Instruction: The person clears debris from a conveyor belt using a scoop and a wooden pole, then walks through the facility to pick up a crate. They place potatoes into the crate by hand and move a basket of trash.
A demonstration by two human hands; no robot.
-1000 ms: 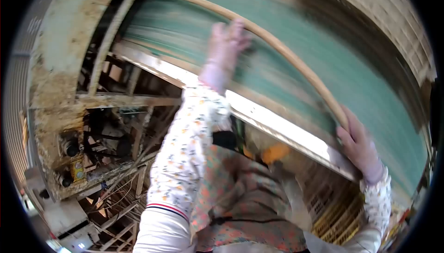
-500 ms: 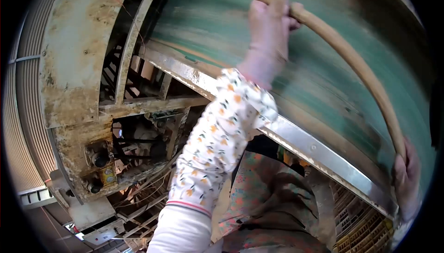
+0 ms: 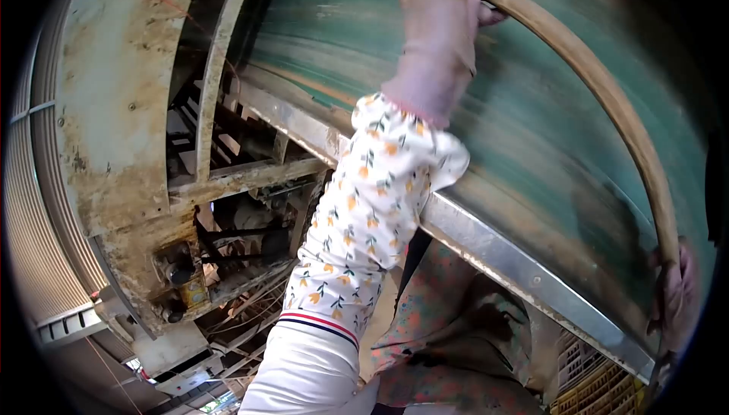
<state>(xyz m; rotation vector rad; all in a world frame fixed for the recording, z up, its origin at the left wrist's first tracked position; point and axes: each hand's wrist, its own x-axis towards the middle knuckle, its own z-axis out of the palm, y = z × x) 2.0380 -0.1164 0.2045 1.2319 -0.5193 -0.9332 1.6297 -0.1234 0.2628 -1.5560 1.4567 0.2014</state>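
My left hand [image 3: 439, 31], in a white sleeve cover [image 3: 357, 187] with an orange flower print, is wrapped round a long wooden pole [image 3: 585, 69] near the top of the view. The pole looks bent, through the wide lens. Farther down it, by the right edge, my right hand [image 3: 677, 293] is closed round its lower end. Beneath the pole spreads a worn green belt-like surface [image 3: 531, 126] with streaks of brown dirt. A shiny metal rail [image 3: 524, 271] edges this surface on my side. The pole's far end runs out of the top of the view.
Left of the belt stands a rusty machine frame [image 3: 121, 111] with openings, dark knobs [image 3: 181, 273] and loose wires. Ribbed metal sheeting [image 3: 38, 210] lines the far left. Slatted yellow-brown crates [image 3: 596, 377] show at the lower right, next to my flowered apron [image 3: 456, 331].
My left hand and the pole sit higher in the view, and the right hand appears slightly lower. The view itself has shifted a little. Both hands keep hold of the pole.
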